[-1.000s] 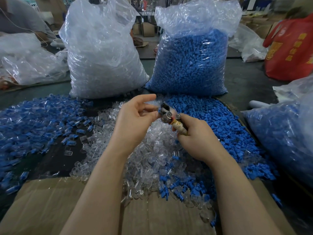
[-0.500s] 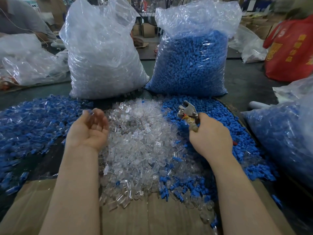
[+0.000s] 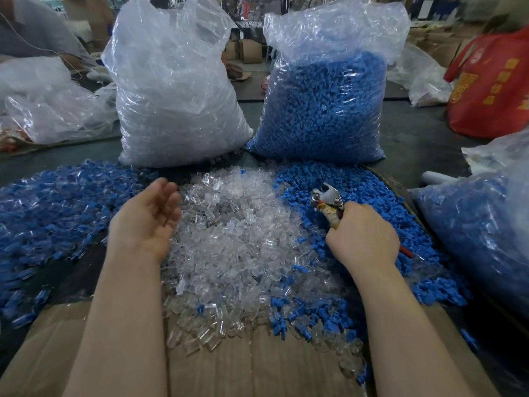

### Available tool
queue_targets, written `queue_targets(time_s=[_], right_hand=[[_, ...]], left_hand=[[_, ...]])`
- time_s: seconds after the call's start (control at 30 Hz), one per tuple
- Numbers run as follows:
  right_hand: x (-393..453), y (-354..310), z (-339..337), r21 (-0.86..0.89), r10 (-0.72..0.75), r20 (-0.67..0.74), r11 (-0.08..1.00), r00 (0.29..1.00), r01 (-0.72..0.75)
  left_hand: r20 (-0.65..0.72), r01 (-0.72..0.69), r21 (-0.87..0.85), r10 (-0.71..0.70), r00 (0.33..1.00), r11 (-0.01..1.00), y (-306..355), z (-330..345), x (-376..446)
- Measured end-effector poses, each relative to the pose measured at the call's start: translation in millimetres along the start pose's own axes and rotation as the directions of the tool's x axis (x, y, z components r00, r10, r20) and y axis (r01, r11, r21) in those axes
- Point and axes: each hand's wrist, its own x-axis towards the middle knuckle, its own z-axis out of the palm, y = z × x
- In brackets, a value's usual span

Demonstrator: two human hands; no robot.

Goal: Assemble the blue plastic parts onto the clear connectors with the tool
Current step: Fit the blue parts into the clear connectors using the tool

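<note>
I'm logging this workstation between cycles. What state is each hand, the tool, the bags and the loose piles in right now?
left hand: open, palm up, holding nothing
right hand: closed around the tool's handles
crimping tool: held, head pointing up, nothing seen in it
bag of clear connectors: upright, open at top, full
bag of blue parts: upright, open at top, full
clear connector pile: loose, between the hands
blue parts pile: loose, under the tool

red bag (image 3: 492, 81) far right | cardboard sheet (image 3: 257, 368) underneath | boxes (image 3: 249, 51) behind
</note>
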Motion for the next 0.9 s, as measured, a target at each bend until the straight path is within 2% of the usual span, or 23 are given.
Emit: queue_targets(time_s=[0.03, 0.07, 0.1, 0.17, 0.27, 0.33, 0.4, 0.6, 0.8, 0.9], right_hand=[[0, 0, 0, -0.010, 0.009, 0.027, 1.000, 1.000, -0.009], [0, 0, 0, -0.019, 0.014, 0.051, 1.000, 0.999, -0.013], [0, 0, 0, -0.023, 0.014, 0.067, 1.000, 0.998, -0.012], [1, -1, 0, -0.022, 0.003, 0.076, 1.000, 0.997, -0.002], [1, -1, 0, -0.015, -0.015, 0.068, 1.000, 0.998, 0.016], [1, -1, 1, -0.008, -0.034, 0.050, 0.999, 0.998, 0.034], [1, 0, 1, 0.005, -0.051, 0.029, 0.999, 0.998, 0.051], [1, -2, 2, 0.046, -0.073, -0.040, 0.996, 0.997, 0.075], [4, -1, 2, 0.160, -0.056, -0.132, 0.984, 0.990, 0.077], [5, -1, 2, 0.249, -0.058, -0.159, 0.964, 0.986, 0.097]], left_hand=[[0.024, -0.044, 0.196, 0.040, 0.999, 0.980, -2, 8, -3], [0.073, -0.108, 0.404, 0.086, 0.994, 0.908, -4, 15, -7], [0.152, -0.180, 0.562, 0.113, 0.982, 0.807, -8, 21, -11], [0.279, -0.273, 0.781, 0.077, 0.957, 0.561, -16, 25, -17], [0.333, -0.320, 0.908, -0.004, 0.943, 0.270, -22, 37, -25], [0.353, -0.343, 0.927, -0.046, 0.934, 0.151, -27, 43, -26], [0.356, -0.352, 0.933, -0.056, 0.933, 0.074, -30, 47, -27], [0.418, -0.417, 0.908, -0.030, 0.908, 0.029, -31, 48, -28], [0.428, -0.432, 0.898, 0.063, 0.902, 0.087, -31, 48, -29], [0.450, -0.470, 0.867, 0.144, 0.881, 0.167, -31, 51, -30]])
